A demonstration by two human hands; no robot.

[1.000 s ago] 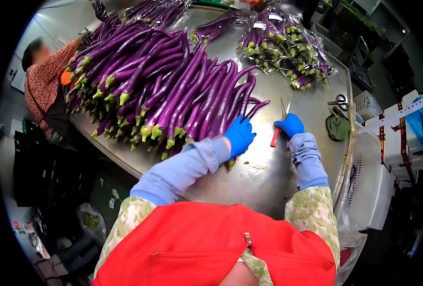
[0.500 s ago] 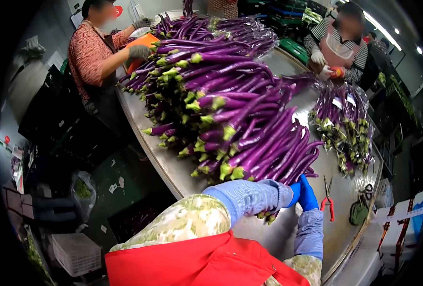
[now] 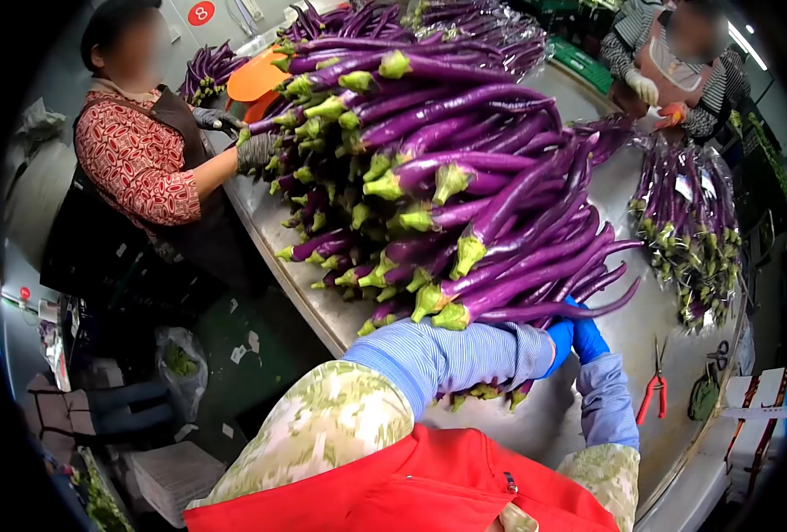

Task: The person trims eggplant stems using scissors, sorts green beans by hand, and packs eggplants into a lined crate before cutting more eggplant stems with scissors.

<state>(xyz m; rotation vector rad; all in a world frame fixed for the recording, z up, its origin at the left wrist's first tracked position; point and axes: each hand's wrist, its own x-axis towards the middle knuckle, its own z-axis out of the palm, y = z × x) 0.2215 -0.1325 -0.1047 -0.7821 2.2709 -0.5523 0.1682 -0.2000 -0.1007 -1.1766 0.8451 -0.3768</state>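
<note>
My left hand [image 3: 560,348], in a blue glove, rests at the near right edge of a big pile of purple eggplants [image 3: 464,191]. Its fingers are hidden behind its back and the sleeve. My right hand [image 3: 590,339], also gloved in blue, touches it from the right, fingers together and bent inward. What lies between the two hands is hidden. Below my left forearm, green stem ends of a few eggplants [image 3: 491,392] poke out over the metal table [image 3: 611,213]. One long curved eggplant tip passes just above my hands.
Red-handled snips [image 3: 652,386] and black scissors [image 3: 721,355] lie to the right, near a green pouch [image 3: 703,395]. Bagged eggplants [image 3: 688,230] lie beyond. One co-worker [image 3: 145,168] reaches into the pile beside an orange scoop-like piece [image 3: 256,82]; another co-worker [image 3: 673,66] stands far right.
The whole view has shifted and come closer. The left co-worker's gloved hand has gone from the orange piece to the eggplant pile. More stem ends show under my forearm; my hands stay together.
</note>
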